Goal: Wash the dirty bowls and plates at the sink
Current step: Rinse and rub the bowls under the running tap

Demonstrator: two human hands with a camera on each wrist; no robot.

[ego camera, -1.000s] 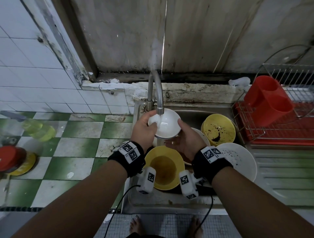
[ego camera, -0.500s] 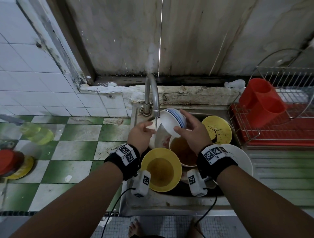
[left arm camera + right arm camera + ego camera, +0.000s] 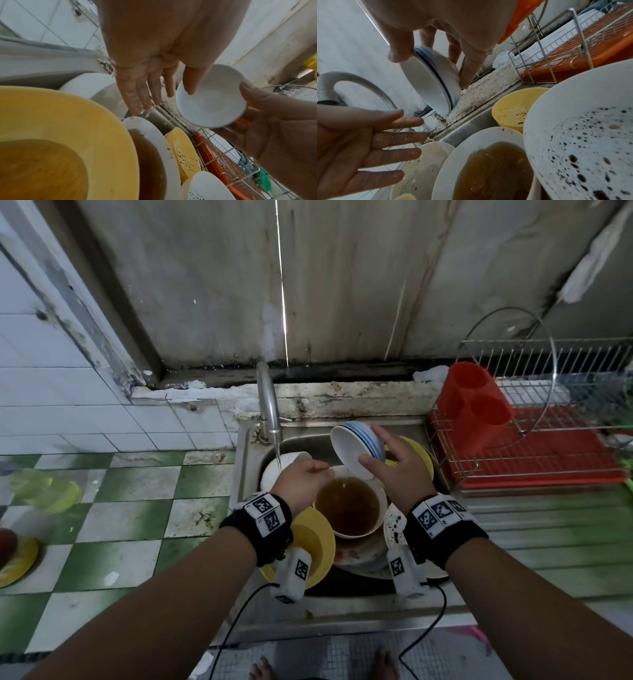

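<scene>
My right hand (image 3: 394,467) (image 3: 436,54) grips a small white bowl with blue stripes (image 3: 356,448) (image 3: 211,97) (image 3: 433,83), tilted on its side above the sink (image 3: 298,440), thumb on the rim and fingers behind it. A thin trickle falls from it into a white bowl of brown water (image 3: 349,513) (image 3: 491,171). My left hand (image 3: 303,477) (image 3: 150,88) (image 3: 373,140) hovers flat and wet under the running tap (image 3: 270,405), holding nothing. Around it lie a yellow bowl of murky water (image 3: 313,542) (image 3: 51,142), a white bowl (image 3: 277,470), a speckled white plate (image 3: 394,523) (image 3: 583,135) and a stained yellow bowl (image 3: 419,453) (image 3: 513,106).
A wire dish rack (image 3: 548,419) with a red drip tray and a red cutlery holder (image 3: 476,402) stands right of the sink. Green-and-white tiled counter (image 3: 120,508) stretches left, with a yellow-green bottle (image 3: 44,487) and a yellow dish (image 3: 17,559) at its far edge.
Both hands held the striped bowl under the tap. The left hand let go and opened flat; the right hand carried the bowl rightward and tipped it, pouring its water out.
</scene>
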